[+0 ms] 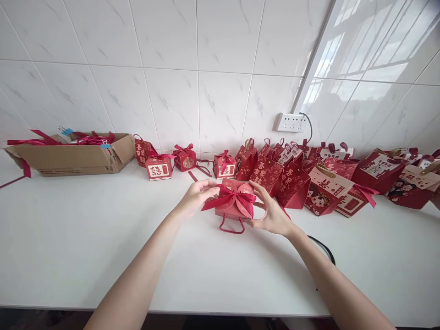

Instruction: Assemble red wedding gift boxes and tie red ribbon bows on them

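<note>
A red gift box (227,211) with petal-shaped top flaps is in front of me, over the middle of the white table. A dark red ribbon (229,198) is tied in a bow across its top, and a twisted red cord handle (232,232) hangs from the near side. My left hand (198,196) pinches the ribbon's left loop or tail at the box's left edge. Around the right side, my right hand (271,211) grips the box between thumb and fingers. The underside of the box is hidden.
An open cardboard box (79,161) holding red ribbons stands at the left by the tiled wall. Several red gift boxes (159,167) line the back, with more bags (295,188) crowded to the right. A power strip (292,123) is on the wall; a black cable (325,247) lies right.
</note>
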`<state>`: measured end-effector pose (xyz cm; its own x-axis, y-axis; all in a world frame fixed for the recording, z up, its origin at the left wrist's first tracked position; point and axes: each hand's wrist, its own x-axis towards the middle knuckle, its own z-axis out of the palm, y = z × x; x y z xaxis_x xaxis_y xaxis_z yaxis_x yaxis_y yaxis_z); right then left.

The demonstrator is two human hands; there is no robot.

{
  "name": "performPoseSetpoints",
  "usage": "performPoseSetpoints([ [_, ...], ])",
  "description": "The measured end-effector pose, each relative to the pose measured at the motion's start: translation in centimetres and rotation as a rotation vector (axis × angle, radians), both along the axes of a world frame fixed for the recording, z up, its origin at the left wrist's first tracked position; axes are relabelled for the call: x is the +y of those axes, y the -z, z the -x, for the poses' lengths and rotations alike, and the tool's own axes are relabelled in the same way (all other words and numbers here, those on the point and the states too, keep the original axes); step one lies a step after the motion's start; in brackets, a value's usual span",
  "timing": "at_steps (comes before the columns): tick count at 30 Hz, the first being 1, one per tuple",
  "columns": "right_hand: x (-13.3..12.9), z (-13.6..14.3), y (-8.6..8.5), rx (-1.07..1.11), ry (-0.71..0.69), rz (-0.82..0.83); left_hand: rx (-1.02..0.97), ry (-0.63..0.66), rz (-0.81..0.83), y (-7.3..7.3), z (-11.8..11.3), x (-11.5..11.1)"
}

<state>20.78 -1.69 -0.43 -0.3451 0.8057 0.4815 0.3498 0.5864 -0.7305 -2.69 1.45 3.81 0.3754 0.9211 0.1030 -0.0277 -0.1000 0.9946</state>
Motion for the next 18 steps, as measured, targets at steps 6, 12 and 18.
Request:
performPoseSetpoints([
  [6, -0.13, 0.00, -0.18, -0.031, 0.005, 0.002, 0.054, -0.045, -0.056, 0.02, -0.11, -0.09],
  [12, -0.22, 0.00, -0.38, -0.041, 0.012, 0.015, 0.154, -0.090, -0.066, -0.06, -0.22, -0.20],
  [18, 0.14, -0.26, -0.16, -0.005, -0.026, 0.089, 0.224, -0.009, 0.087, 0.33, -0.14, 0.15],
])
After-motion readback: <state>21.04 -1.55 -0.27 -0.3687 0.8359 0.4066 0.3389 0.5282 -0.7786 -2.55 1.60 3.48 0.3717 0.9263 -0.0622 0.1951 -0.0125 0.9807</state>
